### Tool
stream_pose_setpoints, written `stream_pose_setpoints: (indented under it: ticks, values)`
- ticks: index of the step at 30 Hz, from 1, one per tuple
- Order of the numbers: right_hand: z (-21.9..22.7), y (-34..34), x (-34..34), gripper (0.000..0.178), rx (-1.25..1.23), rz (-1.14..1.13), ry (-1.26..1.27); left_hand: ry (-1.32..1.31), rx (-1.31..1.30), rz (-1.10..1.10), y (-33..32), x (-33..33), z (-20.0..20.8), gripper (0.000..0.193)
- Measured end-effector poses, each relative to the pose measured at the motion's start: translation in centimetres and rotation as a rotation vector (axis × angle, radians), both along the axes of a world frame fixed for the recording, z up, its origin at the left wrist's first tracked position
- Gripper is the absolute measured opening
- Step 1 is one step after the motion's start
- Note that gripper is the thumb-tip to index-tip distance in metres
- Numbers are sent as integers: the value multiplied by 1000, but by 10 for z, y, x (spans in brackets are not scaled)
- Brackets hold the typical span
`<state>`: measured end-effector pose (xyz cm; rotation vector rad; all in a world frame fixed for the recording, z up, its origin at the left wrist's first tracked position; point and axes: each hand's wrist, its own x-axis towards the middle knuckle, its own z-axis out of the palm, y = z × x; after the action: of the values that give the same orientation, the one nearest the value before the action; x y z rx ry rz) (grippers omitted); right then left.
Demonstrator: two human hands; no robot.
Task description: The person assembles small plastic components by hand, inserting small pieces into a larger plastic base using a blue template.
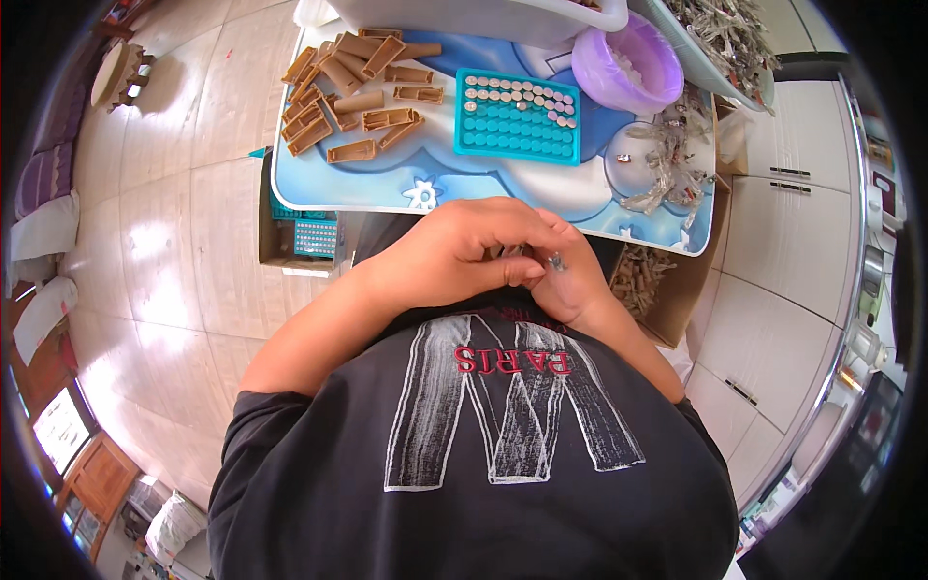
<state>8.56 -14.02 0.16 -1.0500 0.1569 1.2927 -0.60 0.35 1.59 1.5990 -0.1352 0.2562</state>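
My left hand and my right hand meet in front of my chest, just off the table's near edge. The left fingers are curled, with the thumb against them; what they pinch is hidden. A small shiny, partly clear piece shows against my right hand, whose fingers are bent and mostly covered by the left. Beyond them on the table lies a teal tray with round slots. Pale round pieces fill part of its far rows.
Brown hollow plastic shells lie heaped at the table's left. At right are a purple lined bin, loose clear pieces and a heaped tub. A white container stands behind. Boxes sit below the table.
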Motion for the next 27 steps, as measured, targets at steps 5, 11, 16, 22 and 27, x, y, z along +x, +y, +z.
stream_pose_setpoints:
  ticks: [5,11,16,22,27]
  values:
    - [1,-5,0,18,-48,41,-31,27,108,-71,1,-5,8,15]
    - [-7,-14,0,18,109,370,-202,536,-770,153,3,-6,5,20]
    - [23,-4,9,21,-94,414,-1138,633,-542,294,-2,-8,-1,22]
    - [23,10,20,29,-24,200,-1913,602,-324,285,-4,-9,3,21]
    - [20,11,22,25,61,204,-2016,520,-264,284,-9,-12,-9,21]
